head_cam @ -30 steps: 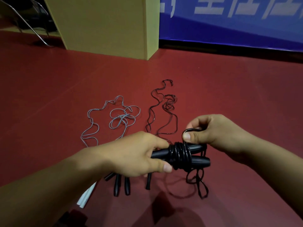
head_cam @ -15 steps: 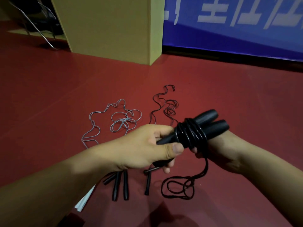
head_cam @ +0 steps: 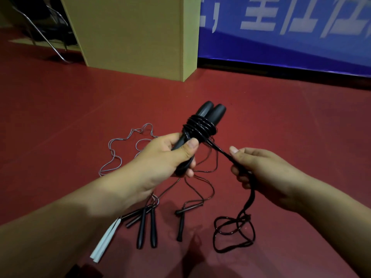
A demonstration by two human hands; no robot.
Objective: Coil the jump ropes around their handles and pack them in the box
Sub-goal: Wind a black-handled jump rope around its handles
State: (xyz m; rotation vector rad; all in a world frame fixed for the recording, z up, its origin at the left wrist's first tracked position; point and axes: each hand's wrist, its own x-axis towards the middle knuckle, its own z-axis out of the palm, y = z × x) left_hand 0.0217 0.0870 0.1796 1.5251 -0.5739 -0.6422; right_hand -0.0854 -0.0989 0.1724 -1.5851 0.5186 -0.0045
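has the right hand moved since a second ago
Yes. The right hand left the handles and dropped right and lower, toward the loose cord on the red floor, pulling the rope taut.

I see dim, warm light — soft shadows on the red floor [head_cam: 281, 127] below the hands. Wide-angle bending at edges; banner text [head_cam: 281, 17] blurred.

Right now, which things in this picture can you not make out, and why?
- Lower ends of the black handles: head view, covered by the left hand.
- Rope passing through the right hand: hidden by its fingers.
- White handles: their rope is hidden behind the left forearm.
- Blue banner: text cut off by the top and right edges.
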